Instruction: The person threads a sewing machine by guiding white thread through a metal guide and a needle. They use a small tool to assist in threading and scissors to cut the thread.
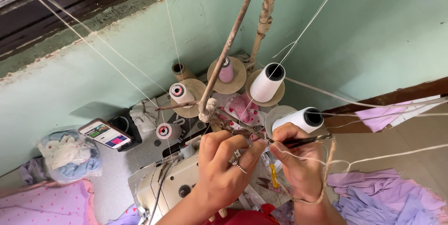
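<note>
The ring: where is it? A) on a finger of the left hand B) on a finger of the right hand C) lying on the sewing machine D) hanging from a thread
A: the silver ring sits on a finger of the left hand, while the right hand shows no ring and holds dark tweezers by the thread.
</note>
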